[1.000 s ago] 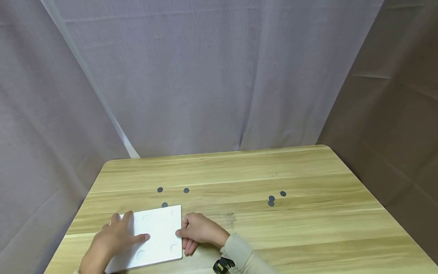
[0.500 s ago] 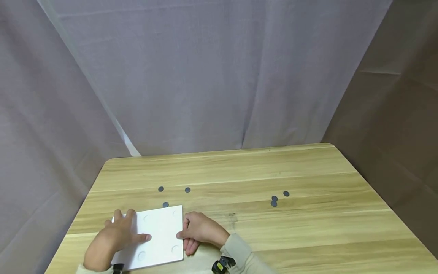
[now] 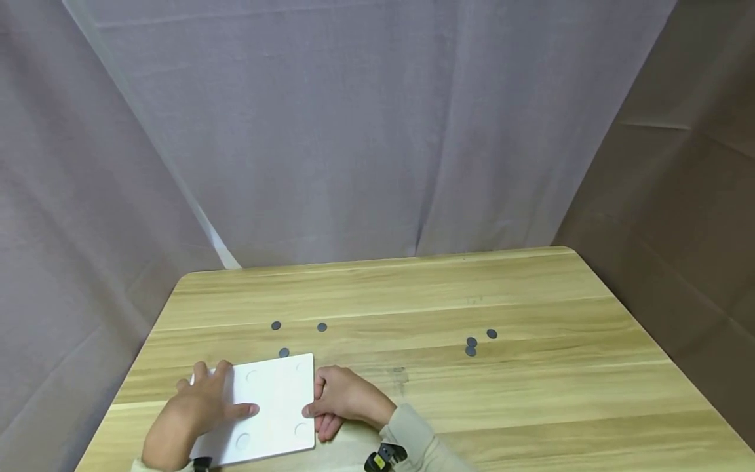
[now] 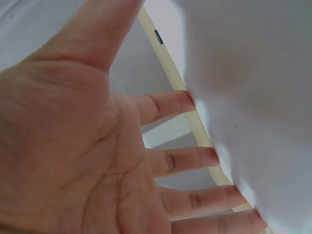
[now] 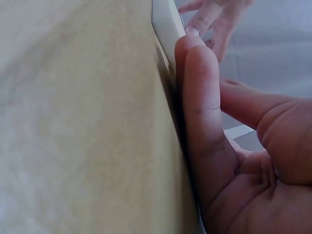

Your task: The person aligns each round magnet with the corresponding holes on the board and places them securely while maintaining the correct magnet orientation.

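Observation:
A flat white rectangular board (image 3: 274,406) with several shallow round recesses lies at the table's front left. My left hand (image 3: 200,406) rests on its left part, fingers spread toward the far edge and thumb stretched across the top. In the left wrist view, those fingers (image 4: 183,158) reach out straight and their tips meet the white surface (image 4: 263,97). At the right edge, my right hand (image 3: 345,396) pinches the board, thumb on top and curled index finger beside the rim. Its lower fingers lie along the tabletop in the right wrist view, near the board's corner (image 5: 168,24).
Three small dark discs (image 3: 322,327) lie behind the board, one close to its far edge. Three more dark discs (image 3: 472,341) sit farther right, two of them touching. The wooden table (image 3: 531,406) ends at a grey curtain (image 3: 354,131), with a brown one (image 3: 678,196) on the right.

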`<state>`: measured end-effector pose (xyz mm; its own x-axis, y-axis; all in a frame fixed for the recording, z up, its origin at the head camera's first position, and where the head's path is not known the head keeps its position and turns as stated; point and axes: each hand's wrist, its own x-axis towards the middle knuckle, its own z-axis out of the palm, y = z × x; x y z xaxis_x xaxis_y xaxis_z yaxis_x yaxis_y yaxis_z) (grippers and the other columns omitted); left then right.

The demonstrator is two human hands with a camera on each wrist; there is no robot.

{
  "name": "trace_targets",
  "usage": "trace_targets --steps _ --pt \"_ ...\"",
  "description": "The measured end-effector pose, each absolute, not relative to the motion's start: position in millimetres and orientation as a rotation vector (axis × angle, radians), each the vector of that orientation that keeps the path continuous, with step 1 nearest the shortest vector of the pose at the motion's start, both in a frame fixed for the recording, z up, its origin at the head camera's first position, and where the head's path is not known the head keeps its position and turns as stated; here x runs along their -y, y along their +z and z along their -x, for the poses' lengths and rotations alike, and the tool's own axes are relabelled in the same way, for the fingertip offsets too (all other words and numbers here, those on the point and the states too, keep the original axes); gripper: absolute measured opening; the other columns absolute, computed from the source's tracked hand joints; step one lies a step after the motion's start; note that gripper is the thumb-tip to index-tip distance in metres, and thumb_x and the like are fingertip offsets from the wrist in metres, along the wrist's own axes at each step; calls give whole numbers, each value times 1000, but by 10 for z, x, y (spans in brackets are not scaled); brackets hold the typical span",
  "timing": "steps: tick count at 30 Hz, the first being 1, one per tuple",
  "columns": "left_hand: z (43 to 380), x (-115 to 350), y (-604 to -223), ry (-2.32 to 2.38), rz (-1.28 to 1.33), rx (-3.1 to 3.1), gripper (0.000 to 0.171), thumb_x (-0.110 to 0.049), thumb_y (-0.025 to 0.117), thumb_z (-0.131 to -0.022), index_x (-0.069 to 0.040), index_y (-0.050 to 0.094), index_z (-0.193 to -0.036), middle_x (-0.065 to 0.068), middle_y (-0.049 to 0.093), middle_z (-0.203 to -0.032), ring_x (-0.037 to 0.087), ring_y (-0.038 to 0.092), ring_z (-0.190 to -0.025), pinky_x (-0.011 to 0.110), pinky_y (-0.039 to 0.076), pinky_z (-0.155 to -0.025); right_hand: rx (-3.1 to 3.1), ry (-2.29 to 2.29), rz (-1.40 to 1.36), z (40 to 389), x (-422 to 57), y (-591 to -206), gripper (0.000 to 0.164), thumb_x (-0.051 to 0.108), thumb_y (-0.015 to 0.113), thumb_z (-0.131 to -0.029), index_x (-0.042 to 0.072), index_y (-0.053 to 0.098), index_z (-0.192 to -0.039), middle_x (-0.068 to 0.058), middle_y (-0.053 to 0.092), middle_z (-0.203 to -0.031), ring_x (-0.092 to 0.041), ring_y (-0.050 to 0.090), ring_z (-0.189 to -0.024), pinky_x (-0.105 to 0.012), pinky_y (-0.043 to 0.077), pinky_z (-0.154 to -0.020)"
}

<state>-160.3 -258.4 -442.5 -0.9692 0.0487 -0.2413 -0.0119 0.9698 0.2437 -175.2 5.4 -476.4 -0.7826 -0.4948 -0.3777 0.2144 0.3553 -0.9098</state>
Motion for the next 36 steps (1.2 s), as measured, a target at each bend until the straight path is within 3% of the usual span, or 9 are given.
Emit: trace_targets --steps 7,16,26,36 --pt "1605 2595 -4412 351 -14 -2866 107 -66 86 -75 4 46 -145 45 42 -126 63 52 -101 73 53 -77 -1999 -1482 251 1753 -59 -4769 25 -1 78 -92 2 54 -85 -19 70 -62 -16 63 -41 -28 54 -41" --pt "1595 2712 -4439 442 125 -2906 114 -66 89 -71 15 45 -139 46 46 -125 58 55 -105 71 52 -85 -1992 -1515 252 1734 -45 -4765 25 -2 78 -92 2 54 -85 -18 69 -61 -16 62 -40 -28 54 -41" --pt "1573 2680 -4458 430 74 -2931 112 -67 85 -75 12 47 -144 45 47 -130 62 54 -112 74 50 -88 -2033 -1494 240 1712 -72 -4749 24 -2 77 -93 2 54 -85 -17 69 -61 -16 62 -41 -26 52 -39" --pt "1545 2666 -4456 420 79 -2944 113 -67 87 -73 12 48 -143 44 49 -126 59 56 -107 72 52 -86 -2001 -1490 253 1707 -83 -4743 25 -2 77 -93 1 54 -84 -18 69 -62 -16 62 -40 -25 52 -40"
